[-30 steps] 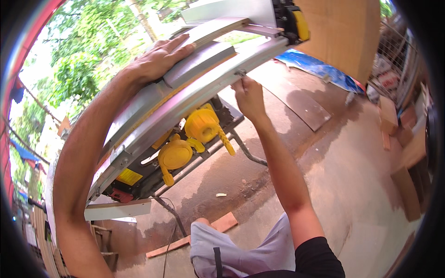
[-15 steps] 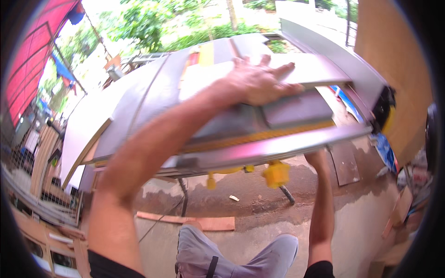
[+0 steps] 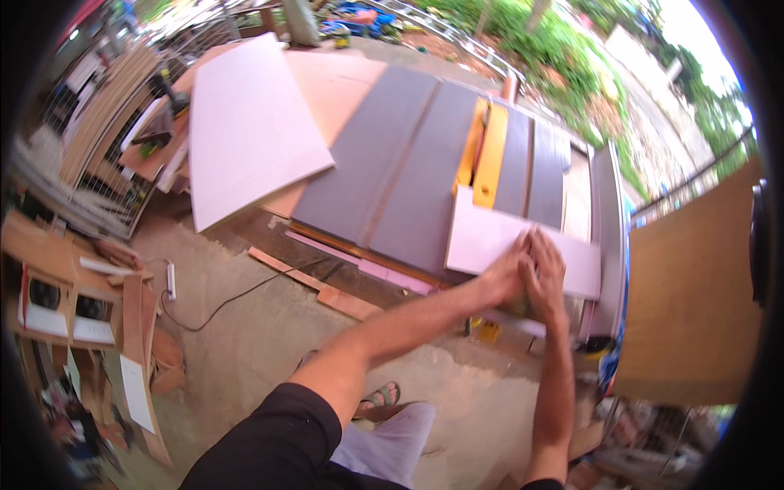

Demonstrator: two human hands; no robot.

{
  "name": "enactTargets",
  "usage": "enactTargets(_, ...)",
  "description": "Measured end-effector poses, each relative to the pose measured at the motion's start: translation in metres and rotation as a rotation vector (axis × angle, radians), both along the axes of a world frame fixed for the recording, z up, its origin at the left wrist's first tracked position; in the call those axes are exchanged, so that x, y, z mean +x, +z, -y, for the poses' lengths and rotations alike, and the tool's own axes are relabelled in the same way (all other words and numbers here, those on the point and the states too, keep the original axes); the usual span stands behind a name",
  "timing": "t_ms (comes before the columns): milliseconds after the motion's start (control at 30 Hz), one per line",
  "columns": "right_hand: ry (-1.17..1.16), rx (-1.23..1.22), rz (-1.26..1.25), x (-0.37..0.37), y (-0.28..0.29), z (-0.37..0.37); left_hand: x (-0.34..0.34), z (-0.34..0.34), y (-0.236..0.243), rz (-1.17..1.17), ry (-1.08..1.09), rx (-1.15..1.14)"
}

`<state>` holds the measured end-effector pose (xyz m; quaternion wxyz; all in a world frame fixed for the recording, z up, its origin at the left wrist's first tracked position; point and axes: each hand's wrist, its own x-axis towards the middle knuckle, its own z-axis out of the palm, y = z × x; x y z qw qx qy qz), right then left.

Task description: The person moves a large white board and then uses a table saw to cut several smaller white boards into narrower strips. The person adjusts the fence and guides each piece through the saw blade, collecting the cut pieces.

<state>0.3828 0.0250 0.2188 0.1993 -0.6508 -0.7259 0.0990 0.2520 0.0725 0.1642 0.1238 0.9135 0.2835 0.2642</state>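
A pale pink-white board (image 3: 490, 229) lies flat on the dark table saw top (image 3: 392, 163), its far left corner by the yellow blade insert (image 3: 482, 155). Both my hands meet over the board's near edge. My left hand (image 3: 508, 269) reaches across from the left, its fingers stretched forward and partly overlapped by the other hand. My right hand (image 3: 545, 273) rests close against it, fingers extended over the board. Blur hides where the fingertips and thumbs touch. The saw's fence (image 3: 612, 237) stands along the board's right end.
A larger pale panel (image 3: 249, 135) lies at the table's left, its corner jutting toward me. A cable (image 3: 216, 314) and wood strips (image 3: 310, 282) are on the floor. Wooden pieces (image 3: 49, 278) crowd the left side; a brown upright sheet (image 3: 694, 286) stands at right.
My right hand has come up from below the front rail to meet my left hand at the board. The left hand's spread fingers have drawn together. My view has turned.
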Motion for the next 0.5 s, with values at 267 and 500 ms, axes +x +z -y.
enactTargets(267, 0.13, -0.316, 0.33, 0.037, 0.007, -0.022, -0.239, 0.184, -0.031, 0.37, 0.541, -0.213)
enactTargets(500, 0.265, -0.206, 0.311, 0.045, 0.001, -0.02, -0.32, 0.08, -0.191, 0.711, 1.395, -0.731)
